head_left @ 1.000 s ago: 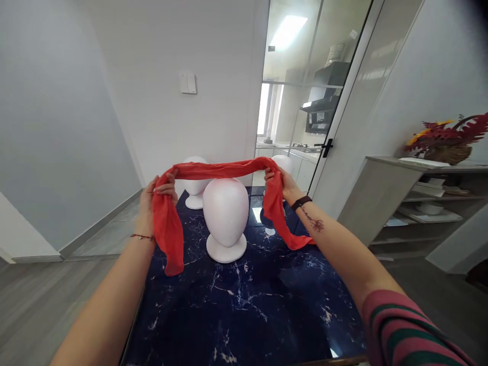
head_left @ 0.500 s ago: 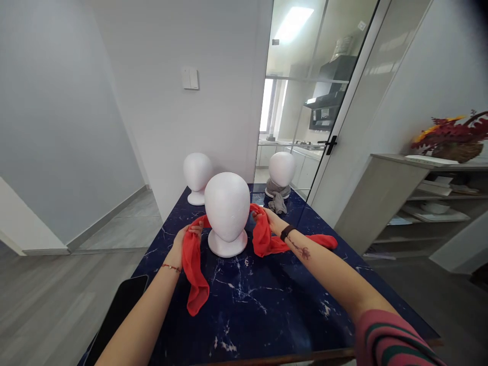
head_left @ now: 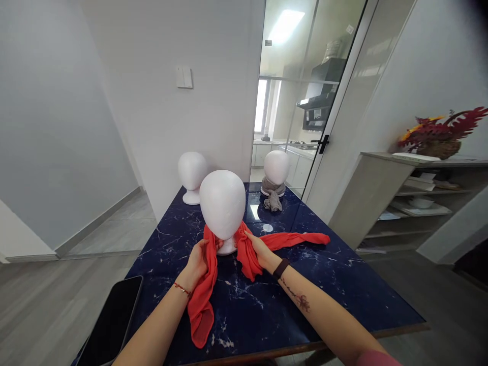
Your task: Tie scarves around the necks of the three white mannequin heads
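A white foam mannequin head (head_left: 223, 203) stands upright on the table in front of me. Round the back of its neck runs a red scarf (head_left: 203, 305), both sides drawn forward past the base. My left hand (head_left: 199, 259) grips the scarf at the left of the neck, and one end hangs toward me onto the table. At the right of the neck my right hand (head_left: 257, 249) is closed on the other side of the scarf. From there the long tail lies on the table to the right. The scarf behind the neck is hidden.
At the back left stands a bare white foam head (head_left: 192, 173). Another foam head (head_left: 276, 166) at the back right wears a grey scarf (head_left: 273, 195). A black phone (head_left: 110, 320) lies at the left edge of the dark blue marbled table (head_left: 282, 310). Shelves (head_left: 415, 203) stand beyond, right.
Both hands have come closer together and nearer to me, drawing the red scarf in against the foam head's neck. The long tail has shifted slightly left. The view has turned a little right.
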Motion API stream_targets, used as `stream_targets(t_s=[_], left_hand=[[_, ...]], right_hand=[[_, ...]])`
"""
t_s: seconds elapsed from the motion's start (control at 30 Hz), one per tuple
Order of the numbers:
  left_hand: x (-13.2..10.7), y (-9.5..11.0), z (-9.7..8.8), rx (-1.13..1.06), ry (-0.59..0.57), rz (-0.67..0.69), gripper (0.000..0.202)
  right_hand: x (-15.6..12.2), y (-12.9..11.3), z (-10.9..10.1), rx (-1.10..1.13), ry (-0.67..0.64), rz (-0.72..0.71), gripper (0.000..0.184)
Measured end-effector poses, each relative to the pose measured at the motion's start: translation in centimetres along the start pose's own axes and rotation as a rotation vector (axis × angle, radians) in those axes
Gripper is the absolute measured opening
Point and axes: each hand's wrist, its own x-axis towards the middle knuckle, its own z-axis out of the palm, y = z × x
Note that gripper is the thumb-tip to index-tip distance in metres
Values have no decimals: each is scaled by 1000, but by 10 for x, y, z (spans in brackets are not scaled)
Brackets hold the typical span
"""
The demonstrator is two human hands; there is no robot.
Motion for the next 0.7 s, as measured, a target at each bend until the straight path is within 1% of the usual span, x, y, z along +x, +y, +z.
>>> stream_targets(t_s=[0.07, 0.1, 0.2, 0.3, 0.5, 0.6, 0.7], left_hand=[[2, -3, -2, 18, 15, 26, 27], [3, -5, -2, 26, 27, 36, 27], [5, -9, -4, 46, 66, 59, 25], [6, -15, -5, 63, 87, 79, 22], [4, -25, -1, 104, 139, 170, 19], [2, -28, 1, 127, 137, 213, 20], [1, -28, 1, 146, 130, 221, 20]], right_hand=[[-1, 4, 5, 14, 62, -52, 21], [-1, 5, 6, 20, 70, -76, 18], [-2, 8, 6, 32, 63, -130, 17], [-3, 8, 6, 28, 50, -136, 17], [-9, 4, 8, 16, 42, -95, 18], [-18, 0, 10, -12, -13, -39, 23], [-32, -4, 10, -70, -84, 44, 31]])
